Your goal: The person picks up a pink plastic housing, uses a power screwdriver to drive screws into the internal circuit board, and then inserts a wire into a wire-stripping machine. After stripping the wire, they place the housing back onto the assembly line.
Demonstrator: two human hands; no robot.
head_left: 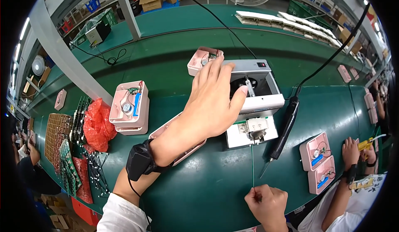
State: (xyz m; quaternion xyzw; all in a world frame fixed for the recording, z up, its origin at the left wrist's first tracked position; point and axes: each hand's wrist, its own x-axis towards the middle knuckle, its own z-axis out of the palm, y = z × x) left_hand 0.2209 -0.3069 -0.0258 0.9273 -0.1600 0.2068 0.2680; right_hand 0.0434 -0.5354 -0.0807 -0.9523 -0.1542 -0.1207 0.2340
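A worker's left hand [214, 94] lies palm down over the near left side of a small grey machine [262, 103] on a green workbench [187, 200], its fingers stretched out close together and its thumb spread away toward the machine's hollow middle; whether the palm presses on the casing cannot be told. The right hand [268, 203], curled nearer the bench's front edge, appears to pinch the near end of a thin green rod [252, 165] between thumb and bent forefinger. The rod runs straight from the front of the machine down to that hand.

A black electric screwdriver [286, 126] on a cord slants just right of the machine, its tip pointing toward the worker. A pink box [193, 70] sits behind the left fingers, another pink tray [189, 153] shows under the forearm, and a stack of pink boxes [129, 124] stands to the left, beside a crumpled red bag [98, 126]. At right, two pink boxes holding blue cylinders [317, 160] lie near a co-worker's hand [350, 151] and a yellow tool [365, 143].
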